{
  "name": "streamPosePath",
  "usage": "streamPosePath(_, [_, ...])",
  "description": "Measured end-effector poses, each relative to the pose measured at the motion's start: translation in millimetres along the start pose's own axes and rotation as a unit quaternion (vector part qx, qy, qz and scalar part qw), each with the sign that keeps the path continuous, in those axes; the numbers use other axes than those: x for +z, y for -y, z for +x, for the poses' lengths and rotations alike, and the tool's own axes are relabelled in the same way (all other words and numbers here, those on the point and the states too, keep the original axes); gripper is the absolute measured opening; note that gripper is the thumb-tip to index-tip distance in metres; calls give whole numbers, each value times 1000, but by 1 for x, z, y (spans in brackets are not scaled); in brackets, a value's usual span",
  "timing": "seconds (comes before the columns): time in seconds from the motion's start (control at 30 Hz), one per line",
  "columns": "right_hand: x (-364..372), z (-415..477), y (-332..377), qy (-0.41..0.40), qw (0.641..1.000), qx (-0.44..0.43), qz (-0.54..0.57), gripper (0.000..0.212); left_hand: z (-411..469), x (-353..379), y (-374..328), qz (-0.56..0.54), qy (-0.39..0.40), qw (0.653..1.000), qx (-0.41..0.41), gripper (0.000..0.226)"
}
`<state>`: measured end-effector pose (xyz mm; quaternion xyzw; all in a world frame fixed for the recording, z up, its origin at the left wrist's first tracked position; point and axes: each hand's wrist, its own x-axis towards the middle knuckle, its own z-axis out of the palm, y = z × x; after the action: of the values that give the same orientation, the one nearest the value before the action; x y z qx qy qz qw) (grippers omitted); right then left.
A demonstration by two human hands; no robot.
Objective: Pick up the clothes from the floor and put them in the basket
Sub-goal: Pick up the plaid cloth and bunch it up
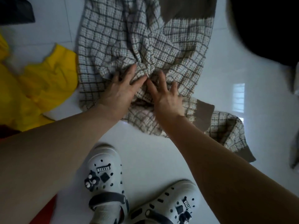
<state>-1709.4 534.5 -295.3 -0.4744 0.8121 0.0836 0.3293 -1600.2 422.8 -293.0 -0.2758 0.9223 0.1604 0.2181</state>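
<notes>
Blurry yellow garment (42, 84) at the left edge

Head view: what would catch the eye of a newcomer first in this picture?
The large checked garment with brown patches lies spread on the white floor in the middle, and the left hand and right hand both press on it where the cloth bunches. A bright yellow garment lies at the left edge, and two white clogs with charms stand at the bottom.
</notes>
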Motion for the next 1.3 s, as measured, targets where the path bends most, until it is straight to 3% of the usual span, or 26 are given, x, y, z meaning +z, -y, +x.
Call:
streamPosePath(0.13, [-24,3,-3,-72,997,-23,32,45,5,-26,3,-16,-16,999,42,60])
streamPosePath(0.23, [-55,-11,1,-140,988,-20,58,33,-1,-62,-8,-20,-23,999,25,46])
streamPosePath(0.3, [-85,-31,5,-192,975,-13,109,31,-12,-101,-20,-30,-55,998,31,47])
streamPosePath(0.4, [-143,-73,5,-255,959,-5,127,36,-38,-174,-42,-64,-121,989,57,67])
streamPosePath(0.67, [-307,-207,5,-336,925,52,170,37,-112,-352,-112,-95,-215,966,109,51])
streamPosePath(1.03, [-501,-420,19,-404,891,79,191,41,-253,-566,-205,-76,-271,941,190,54])
streamPosePath(1.17, [-553,-503,23,-424,883,88,181,46,-317,-627,-243,-74,-282,932,215,67])
streamPosePath(1.3, [-589,-583,27,-450,873,108,156,45,-374,-665,-273,-88,-294,917,254,64])
